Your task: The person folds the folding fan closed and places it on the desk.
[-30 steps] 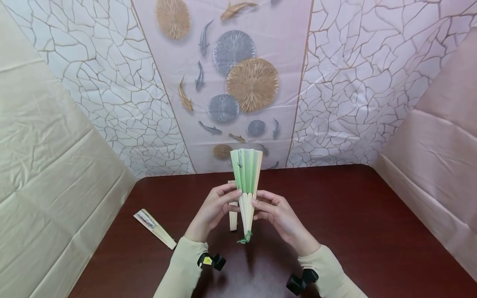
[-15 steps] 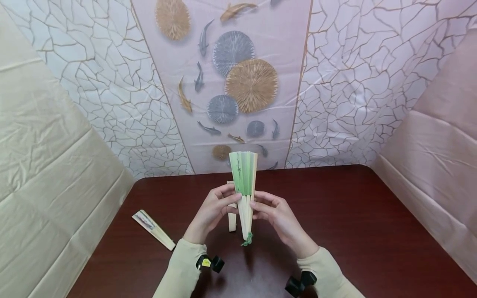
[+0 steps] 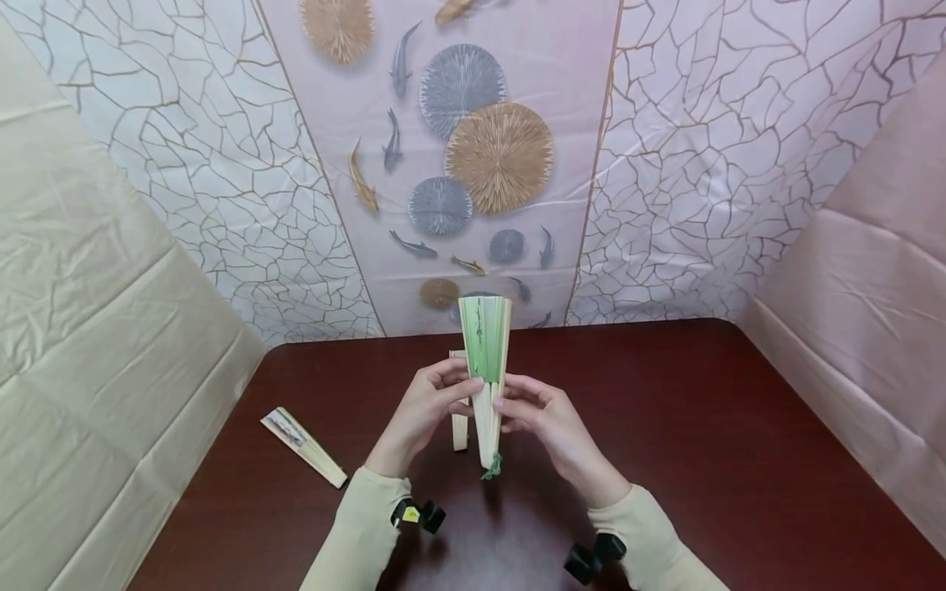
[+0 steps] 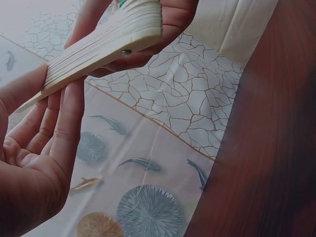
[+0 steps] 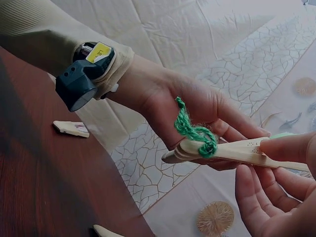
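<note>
A green folding fan (image 3: 484, 341) with pale wooden ribs stands upright between my hands, its leaf nearly folded together. My left hand (image 3: 423, 414) pinches the left side of the fan, thumb in front and fingers behind. On the right side my right hand (image 3: 545, 423) grips the ribs the same way. A green cord (image 5: 197, 133) hangs from the pivot end, which points down toward me. In the left wrist view the stacked ribs (image 4: 98, 54) lie close together, with a small metal pivot pin showing near their end.
Behind my left hand a second folded fan (image 3: 460, 431) lies on the dark red table (image 3: 665, 427), partly hidden. A third folded fan (image 3: 303, 447) with a printed leaf lies at the left. Patterned cloth (image 3: 473, 164) hangs behind the table.
The green fan has narrowed as its ribs came closer together. Its right edge has moved left, along with my right hand slightly. The two fans on the table stay put.
</note>
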The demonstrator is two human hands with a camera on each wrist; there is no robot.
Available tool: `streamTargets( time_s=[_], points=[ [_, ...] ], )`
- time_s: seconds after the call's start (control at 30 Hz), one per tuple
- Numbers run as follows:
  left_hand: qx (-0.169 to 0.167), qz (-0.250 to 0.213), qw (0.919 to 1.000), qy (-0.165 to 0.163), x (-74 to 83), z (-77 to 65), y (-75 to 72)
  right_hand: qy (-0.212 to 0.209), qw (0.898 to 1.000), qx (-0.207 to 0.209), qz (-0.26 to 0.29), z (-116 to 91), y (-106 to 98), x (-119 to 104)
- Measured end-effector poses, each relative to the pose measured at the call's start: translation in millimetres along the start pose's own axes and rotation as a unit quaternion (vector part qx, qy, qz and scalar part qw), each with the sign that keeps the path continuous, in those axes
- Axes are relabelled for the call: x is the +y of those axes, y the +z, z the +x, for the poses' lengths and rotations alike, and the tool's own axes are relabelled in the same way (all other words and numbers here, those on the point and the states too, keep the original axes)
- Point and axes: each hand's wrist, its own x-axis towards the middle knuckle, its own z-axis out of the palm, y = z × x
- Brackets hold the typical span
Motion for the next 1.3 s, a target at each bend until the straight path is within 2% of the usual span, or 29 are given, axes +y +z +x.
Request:
streamTargets(
  time_s=[0.43,0.7,0.83,1.03,1.3],
  points=[
    [0.002,-0.01,0.9999,-0.002,0.5,2.0,3.5,-0.053,0.994,0.016,-0.094,-1.2,3.9,-4.5],
    [0.008,-0.003,1.0,-0.001,0.4,3.3,4.5,-0.099,0.98,0.041,-0.169,-2.8,4.8,-2.9],
    [0.012,0.005,0.9999,-0.004,-0.4,3.7,5.1,-0.105,0.975,0.044,-0.191,-2.8,5.3,-1.4],
    [0.022,0.027,0.9993,-0.011,-2.3,3.8,6.3,-0.099,0.975,0.033,-0.198,-3.0,4.0,0.3],
    [0.027,0.055,0.9981,-0.006,-3.1,4.4,13.5,-0.087,0.978,0.054,-0.182,0.0,-2.0,0.8]
  ],
)
